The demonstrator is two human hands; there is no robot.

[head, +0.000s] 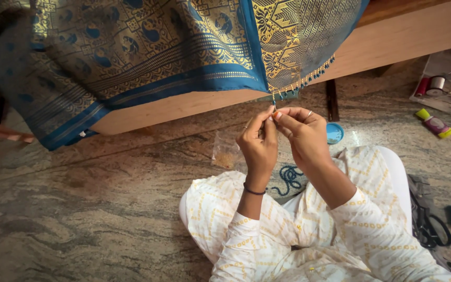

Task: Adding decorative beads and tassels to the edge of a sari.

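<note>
Both hands pinched at the beaded tassel fringe [303, 79] of the blue-and-gold woven silk cloth [131, 47], just below its hanging corner. Left hand [258, 143] and right hand [304, 134] each closed narrow on a fine thread; needle too small to confirm. Risk: over-tension snaps thread, beads scatter across the stone floor [79, 209].

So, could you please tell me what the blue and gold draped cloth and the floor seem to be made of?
The blue and gold patterned cloth looks like woven silk or a silk-like fabric: it has a sheen, metallic-looking gold motifs and a beaded tassel edge. The grey veined floor looks like polished stone, perhaps granite, judging by its streaked grain and dull gloss.
</note>
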